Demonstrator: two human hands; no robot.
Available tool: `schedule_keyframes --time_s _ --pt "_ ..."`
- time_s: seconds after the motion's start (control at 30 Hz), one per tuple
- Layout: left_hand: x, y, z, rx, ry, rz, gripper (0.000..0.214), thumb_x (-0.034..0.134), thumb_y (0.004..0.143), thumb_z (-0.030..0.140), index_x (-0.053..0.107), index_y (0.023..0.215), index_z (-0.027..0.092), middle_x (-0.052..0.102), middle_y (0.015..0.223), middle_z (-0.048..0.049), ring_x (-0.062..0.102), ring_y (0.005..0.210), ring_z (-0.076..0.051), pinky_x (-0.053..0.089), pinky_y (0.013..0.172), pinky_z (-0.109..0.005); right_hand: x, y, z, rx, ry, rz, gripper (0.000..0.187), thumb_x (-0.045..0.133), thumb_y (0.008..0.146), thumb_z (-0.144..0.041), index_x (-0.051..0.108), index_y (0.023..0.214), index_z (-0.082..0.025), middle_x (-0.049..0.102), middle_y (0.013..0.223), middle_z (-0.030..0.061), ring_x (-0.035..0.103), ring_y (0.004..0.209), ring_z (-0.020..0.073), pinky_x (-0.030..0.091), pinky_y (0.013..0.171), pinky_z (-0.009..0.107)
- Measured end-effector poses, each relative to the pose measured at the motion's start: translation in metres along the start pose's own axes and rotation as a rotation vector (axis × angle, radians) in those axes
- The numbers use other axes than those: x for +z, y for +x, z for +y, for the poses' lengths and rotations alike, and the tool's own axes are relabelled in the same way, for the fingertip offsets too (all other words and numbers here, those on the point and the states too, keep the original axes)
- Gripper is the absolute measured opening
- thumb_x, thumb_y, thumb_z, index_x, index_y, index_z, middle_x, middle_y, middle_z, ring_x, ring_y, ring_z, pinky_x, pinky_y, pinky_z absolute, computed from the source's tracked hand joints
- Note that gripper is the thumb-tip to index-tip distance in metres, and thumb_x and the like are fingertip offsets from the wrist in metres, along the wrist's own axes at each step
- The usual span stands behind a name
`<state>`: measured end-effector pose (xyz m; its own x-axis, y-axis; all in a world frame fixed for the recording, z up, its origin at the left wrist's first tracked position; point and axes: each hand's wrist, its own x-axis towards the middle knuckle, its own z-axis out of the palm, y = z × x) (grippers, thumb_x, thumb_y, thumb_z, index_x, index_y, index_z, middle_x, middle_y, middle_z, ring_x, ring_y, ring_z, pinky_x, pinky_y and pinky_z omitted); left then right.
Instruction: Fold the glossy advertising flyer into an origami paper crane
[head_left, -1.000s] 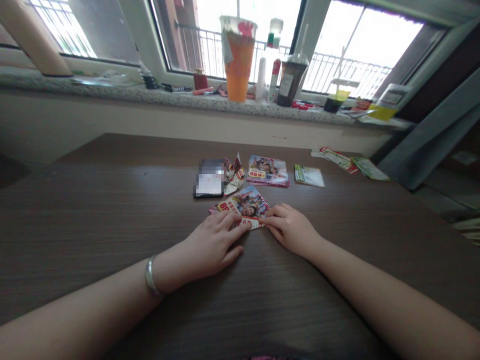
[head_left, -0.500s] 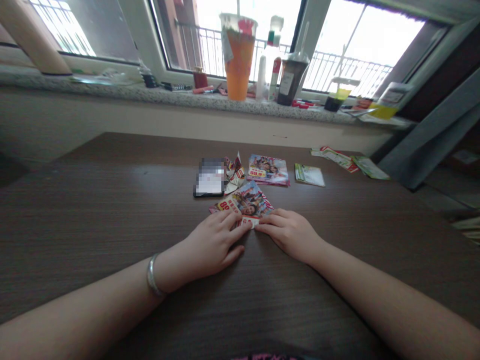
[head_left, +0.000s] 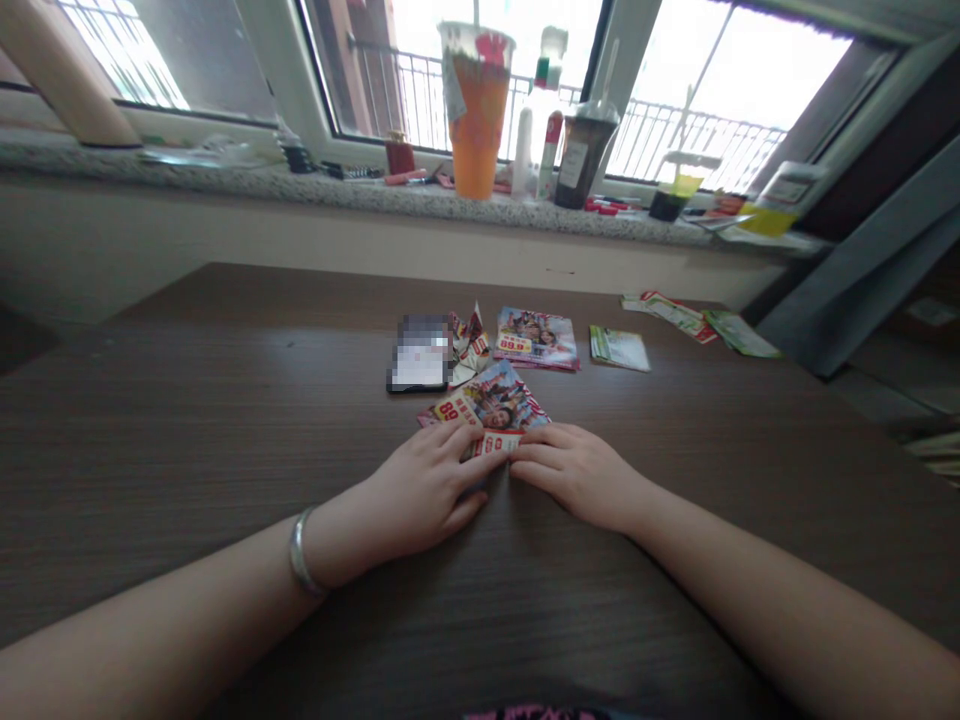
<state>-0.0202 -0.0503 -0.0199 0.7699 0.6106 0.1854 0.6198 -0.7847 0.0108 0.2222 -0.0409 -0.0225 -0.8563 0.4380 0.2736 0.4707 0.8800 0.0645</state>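
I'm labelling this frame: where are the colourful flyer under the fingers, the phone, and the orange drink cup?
colourful flyer point(head_left: 495, 398): head view, its printed top face.
phone point(head_left: 420, 358): head view, middle of its face.
orange drink cup point(head_left: 475, 140): head view, its orange side wall.

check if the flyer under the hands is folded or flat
Folded: flyer near edge doubled over beneath left hand and right hand.

This looks like a lived-in room in a home, with a dark wooden table point(head_left: 187, 430) pushed up to a window. The stone windowsill point(head_left: 225, 185) is cluttered with takeaway drink cups point(head_left: 475, 120), bottles point(head_left: 550, 150) and pens, and a balcony railing point(head_left: 675, 140) shows outside. A phone point(head_left: 420, 352) and colourful leaflets point(head_left: 495, 398) lie on the table.
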Motion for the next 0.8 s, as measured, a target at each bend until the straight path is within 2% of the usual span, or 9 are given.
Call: schedule_keyframes --time_s 0.23,0.37,0.6,0.8 --pt "0.0051 -0.0014 -0.0004 0.000 0.014 0.028 0.048 0.049 0.091 0.036 0.044 0.137 0.023 0.050 0.127 -0.0117 0.049 0.116 -0.028 0.041 0.102 -0.044 -0.0071 0.0037 -0.0029 0.003 0.034 -0.102 0.025 0.042 0.099 -0.023 0.057 0.119 -0.020 0.062 0.124 0.0040 0.052 0.113 0.0208 0.044 0.095 0.037" --pt "0.0054 -0.0021 -0.0012 -0.002 0.010 0.019 0.048 0.049 0.092 0.036 0.044 0.137 0.023 0.050 0.128 -0.0118 0.048 0.118 -0.029 0.040 0.102 -0.044 -0.0046 0.0020 -0.0007 0.018 0.025 -0.107 0.028 0.041 0.098 -0.021 0.054 0.122 -0.020 0.061 0.126 0.0036 0.052 0.112 0.0214 0.046 0.093 0.037" --pt "0.0018 -0.0016 -0.0038 -0.018 -0.033 -0.020 0.051 0.050 0.091 0.038 0.039 0.141 0.030 0.050 0.127 -0.0077 0.048 0.114 -0.028 0.039 0.102 -0.046 -0.0088 0.0025 0.0000 -0.031 -0.028 -0.131 0.025 0.044 0.097 -0.024 0.057 0.118 -0.020 0.060 0.129 0.0042 0.053 0.112 0.0222 0.047 0.092 0.039" --pt "0.0036 -0.0021 -0.0036 -0.020 -0.037 -0.021 0.050 0.049 0.092 0.039 0.040 0.140 0.030 0.050 0.127 -0.0077 0.047 0.115 -0.028 0.039 0.102 -0.046 -0.0089 0.0006 0.0021 -0.040 -0.022 -0.094 0.024 0.044 0.098 -0.022 0.058 0.117 -0.019 0.063 0.125 0.0051 0.054 0.117 0.0194 0.047 0.096 0.035"
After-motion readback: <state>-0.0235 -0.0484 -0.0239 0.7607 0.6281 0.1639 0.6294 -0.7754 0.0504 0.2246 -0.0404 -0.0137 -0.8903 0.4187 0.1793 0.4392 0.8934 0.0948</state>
